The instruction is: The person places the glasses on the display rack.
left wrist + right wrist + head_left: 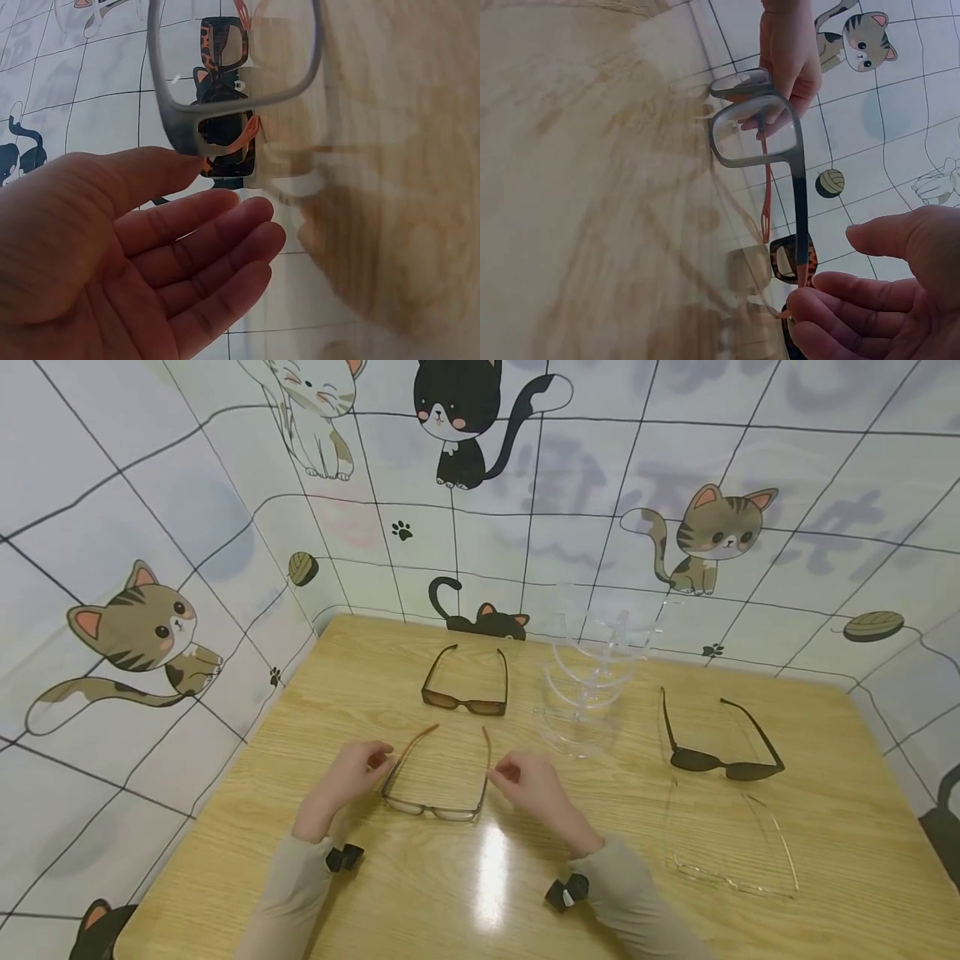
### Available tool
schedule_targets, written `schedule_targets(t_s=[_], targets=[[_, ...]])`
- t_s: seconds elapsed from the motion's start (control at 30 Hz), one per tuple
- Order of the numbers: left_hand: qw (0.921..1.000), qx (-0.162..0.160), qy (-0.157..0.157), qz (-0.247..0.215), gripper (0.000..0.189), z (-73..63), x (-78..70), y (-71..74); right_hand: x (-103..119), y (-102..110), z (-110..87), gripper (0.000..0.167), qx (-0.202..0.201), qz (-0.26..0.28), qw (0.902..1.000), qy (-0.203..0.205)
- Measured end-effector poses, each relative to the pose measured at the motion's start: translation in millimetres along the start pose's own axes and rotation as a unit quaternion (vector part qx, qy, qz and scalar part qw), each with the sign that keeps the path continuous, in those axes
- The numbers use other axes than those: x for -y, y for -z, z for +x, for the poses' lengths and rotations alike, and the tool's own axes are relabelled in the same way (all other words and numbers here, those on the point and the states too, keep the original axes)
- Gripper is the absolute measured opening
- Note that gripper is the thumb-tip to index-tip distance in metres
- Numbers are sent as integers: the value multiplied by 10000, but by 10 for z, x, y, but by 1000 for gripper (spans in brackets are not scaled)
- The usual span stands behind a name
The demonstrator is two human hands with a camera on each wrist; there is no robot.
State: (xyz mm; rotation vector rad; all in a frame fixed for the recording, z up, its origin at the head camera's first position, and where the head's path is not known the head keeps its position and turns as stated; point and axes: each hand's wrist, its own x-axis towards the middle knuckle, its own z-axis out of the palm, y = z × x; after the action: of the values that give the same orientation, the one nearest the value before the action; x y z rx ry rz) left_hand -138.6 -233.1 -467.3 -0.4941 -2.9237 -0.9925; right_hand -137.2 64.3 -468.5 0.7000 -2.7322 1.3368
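Observation:
A pair of eyeglasses (453, 815) with a grey front and orange-brown temple tips lies unfolded on the wooden table, lenses toward the person. Beside its left temple is my left hand (351, 774); in the left wrist view the thumb (161, 174) overlaps the frame corner, and the other fingers are loosely bent and apart from the thumb. My right hand (534, 783) is at the other temple. The right wrist view shows its fingertips (810, 311) right at the orange part of that temple (802, 225), with the thumb held away.
Brown-tinted sunglasses (487, 707) lie behind the eyeglasses. A clear tiered display stand (588, 683) is at the back middle. Black sunglasses (693, 761) and thin-rimmed glasses (735, 884) lie to the right. Cat-patterned walls (487, 547) border the table (420, 893).

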Motion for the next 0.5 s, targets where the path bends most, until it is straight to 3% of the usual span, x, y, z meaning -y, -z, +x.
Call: schedule_targets(t_s=[0.27,0.5], targets=[[9995,-128,-38,-272,8,-47,26,-28,-28,-106,12,14,268,14,9995,187],[9982,71,91,-596,8,-48,5,-28,-50,-157,8,20,448,26,9989,120]])
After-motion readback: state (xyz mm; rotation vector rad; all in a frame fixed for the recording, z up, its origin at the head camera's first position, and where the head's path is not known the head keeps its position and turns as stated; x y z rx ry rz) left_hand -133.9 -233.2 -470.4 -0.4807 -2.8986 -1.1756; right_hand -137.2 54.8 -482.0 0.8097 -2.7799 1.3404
